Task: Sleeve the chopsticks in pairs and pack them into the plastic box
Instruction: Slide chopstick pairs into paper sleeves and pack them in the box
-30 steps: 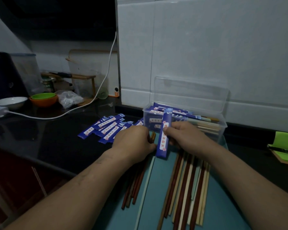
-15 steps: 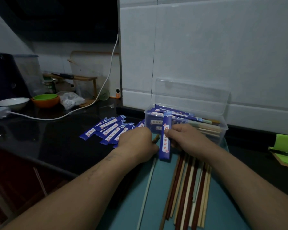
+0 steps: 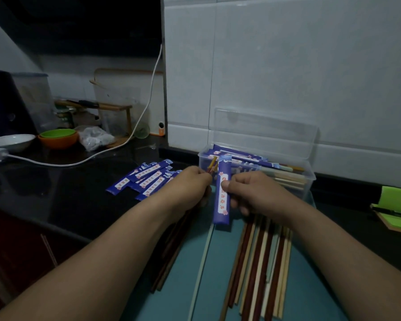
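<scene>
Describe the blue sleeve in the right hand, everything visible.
The sleeve is a long, narrow blue wrapper, paper-like, with a white strip of red characters and pink flowers. It stands nearly upright before the plastic box. The right hand pinches its middle, thumb on front. Beside its top sit chopstick tips held by the left hand.

Blue printed sleeve (image 3: 222,193) upright, pinched in right hand (image 3: 250,193). Chopstick pair (image 3: 212,164) gripped in left hand (image 3: 192,186), tips beside sleeve top. Loose chopsticks (image 3: 259,262) fanned below right hand. Empty sleeves (image 3: 146,179) left of left hand. Clear plastic box (image 3: 308,179) beyond right hand, sleeved pairs inside.
</scene>
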`<state>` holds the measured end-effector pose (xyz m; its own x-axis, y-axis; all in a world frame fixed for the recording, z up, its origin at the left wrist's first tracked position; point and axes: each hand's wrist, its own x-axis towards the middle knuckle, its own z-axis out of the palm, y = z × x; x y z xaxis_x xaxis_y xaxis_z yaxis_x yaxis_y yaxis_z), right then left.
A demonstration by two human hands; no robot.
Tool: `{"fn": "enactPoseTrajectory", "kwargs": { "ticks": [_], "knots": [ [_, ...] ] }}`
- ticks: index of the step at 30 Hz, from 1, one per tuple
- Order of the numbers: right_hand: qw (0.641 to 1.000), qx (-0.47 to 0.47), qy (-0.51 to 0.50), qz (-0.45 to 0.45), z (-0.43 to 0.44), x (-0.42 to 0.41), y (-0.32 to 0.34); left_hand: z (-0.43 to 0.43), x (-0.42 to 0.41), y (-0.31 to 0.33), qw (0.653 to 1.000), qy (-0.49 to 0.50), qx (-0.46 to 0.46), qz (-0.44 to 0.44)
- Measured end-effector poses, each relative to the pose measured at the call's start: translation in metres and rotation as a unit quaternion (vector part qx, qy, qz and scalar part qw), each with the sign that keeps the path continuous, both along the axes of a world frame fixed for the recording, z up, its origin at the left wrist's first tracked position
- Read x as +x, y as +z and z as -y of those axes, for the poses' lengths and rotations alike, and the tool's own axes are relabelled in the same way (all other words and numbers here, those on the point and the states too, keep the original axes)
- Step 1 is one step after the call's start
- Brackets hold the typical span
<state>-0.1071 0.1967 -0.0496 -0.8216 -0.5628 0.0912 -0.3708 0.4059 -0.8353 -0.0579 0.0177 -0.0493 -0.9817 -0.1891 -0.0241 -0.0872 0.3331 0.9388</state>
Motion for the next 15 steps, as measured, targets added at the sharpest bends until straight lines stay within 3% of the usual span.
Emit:
{"fn": "enactPoseTrajectory", "kwargs": {
  "ticks": [7, 11, 15],
  "knots": [
    [0.995, -0.07, 0.049, 0.051, 0.005, 0.0, -0.002, -0.013, 0.007, 0.002, 0.994, -0.074, 0.074, -0.034],
    [0.988, -0.126, 0.033, 0.081, 0.008, -0.001, -0.001, -0.01, 0.004, 0.002, 0.993, -0.069, 0.081, -0.05],
    [0.981, -0.18, 0.004, 0.079, 0.008, -0.005, 0.002, -0.007, 0.004, 0.006, 0.984, -0.06, 0.163, -0.049]
  ]
}}
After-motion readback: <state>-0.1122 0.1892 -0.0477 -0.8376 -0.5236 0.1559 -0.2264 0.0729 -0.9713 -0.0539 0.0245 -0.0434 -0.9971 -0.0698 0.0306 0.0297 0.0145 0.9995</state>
